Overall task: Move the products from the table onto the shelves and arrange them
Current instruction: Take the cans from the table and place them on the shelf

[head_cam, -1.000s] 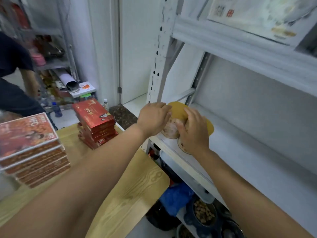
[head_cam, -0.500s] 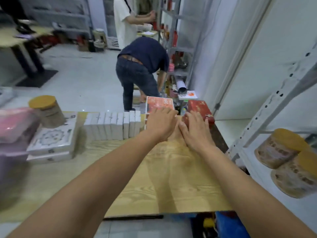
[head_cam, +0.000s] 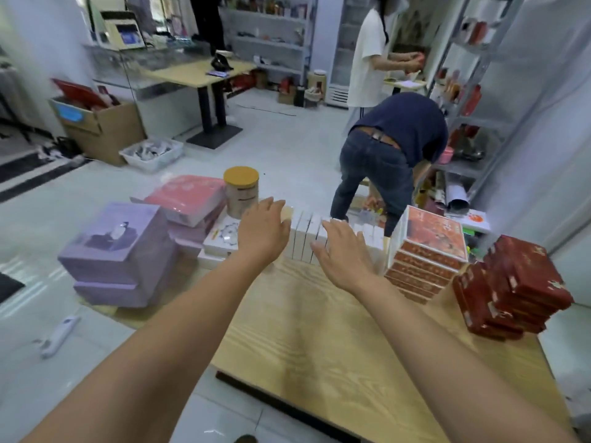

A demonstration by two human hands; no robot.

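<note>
1. Hands: left hand and right hand both spread flat, nothing held, over row of slim white boxes standing on edge at far side of bench; contact unclear.
2. Handling (guess): cardboard, light, stiff, smooth. Singles prob. topple the row, so squeeze from both ends and lift as a block.
3. Vs 0.5 s ago: hands shifted left, away from orange-topped stack; shelf w/ canisters now out of view.
</note>
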